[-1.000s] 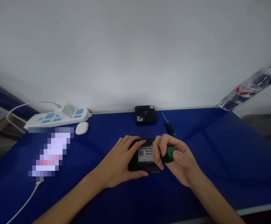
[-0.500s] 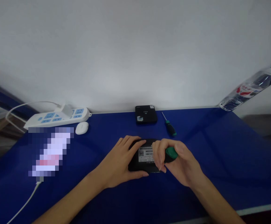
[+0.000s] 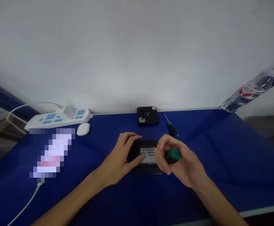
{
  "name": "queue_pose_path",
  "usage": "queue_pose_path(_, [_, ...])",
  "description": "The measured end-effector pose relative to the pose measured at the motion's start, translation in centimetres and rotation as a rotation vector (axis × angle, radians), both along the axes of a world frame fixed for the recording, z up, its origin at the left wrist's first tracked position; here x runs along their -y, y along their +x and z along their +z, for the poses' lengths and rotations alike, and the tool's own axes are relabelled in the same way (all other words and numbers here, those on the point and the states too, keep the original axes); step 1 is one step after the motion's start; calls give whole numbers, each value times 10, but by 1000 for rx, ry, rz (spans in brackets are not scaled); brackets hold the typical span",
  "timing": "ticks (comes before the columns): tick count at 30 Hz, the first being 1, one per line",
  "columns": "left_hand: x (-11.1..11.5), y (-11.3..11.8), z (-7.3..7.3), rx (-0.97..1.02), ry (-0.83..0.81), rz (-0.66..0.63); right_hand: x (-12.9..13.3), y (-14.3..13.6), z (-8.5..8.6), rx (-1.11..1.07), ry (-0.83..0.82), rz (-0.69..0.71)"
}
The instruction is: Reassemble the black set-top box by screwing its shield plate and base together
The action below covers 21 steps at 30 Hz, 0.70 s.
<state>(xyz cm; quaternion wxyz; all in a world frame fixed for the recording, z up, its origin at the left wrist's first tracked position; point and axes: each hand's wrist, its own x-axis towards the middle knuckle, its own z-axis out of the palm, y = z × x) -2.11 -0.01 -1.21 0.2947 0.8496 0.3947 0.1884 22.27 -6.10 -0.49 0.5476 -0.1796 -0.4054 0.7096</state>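
Note:
A flat black set-top box (image 3: 148, 169) with a white barcode label lies on the blue table in front of me. My left hand (image 3: 118, 161) holds its left side, fingers at the far left edge and thumb resting on the label. Over the box's right part, my right hand (image 3: 178, 158) is closed round a screwdriver (image 3: 174, 154) with a green-ended handle, held upright. The hand hides its shaft and tip, so I cannot tell what the tip touches. Behind lie a second black set-top box (image 3: 147, 116) and another green and black screwdriver (image 3: 172, 127).
A white power strip (image 3: 57, 119) with a plugged-in charger (image 3: 66, 112) lies at the back left. Near it are a white earbud case (image 3: 83, 129) and a pixelated phone (image 3: 53, 153) on a white cable (image 3: 25, 207). A water bottle (image 3: 251, 91) stands at the back right.
My left thumb has moved from the near edge of the box up onto its label, and the left fingers have shifted slightly. My right hand has turned a little around the screwdriver.

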Motion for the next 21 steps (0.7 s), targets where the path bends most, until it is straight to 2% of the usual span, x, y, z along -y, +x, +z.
queue_pose_path(5, [-12, -5, 4, 41, -161, -23, 0, 0, 4, 24, -13, 6])
queue_pose_path(10, [-24, -13, 3, 76, -197, -62, -1, 0, 0, -28, -24, 9])
queue_pose_path(16, [-25, -11, 0, 78, -230, -33, -3, 2, -2, -5, -16, 88])
queue_pose_path(21, [-26, -11, -2, 88, -257, -27, -1, 1, 3, 59, 29, 56])
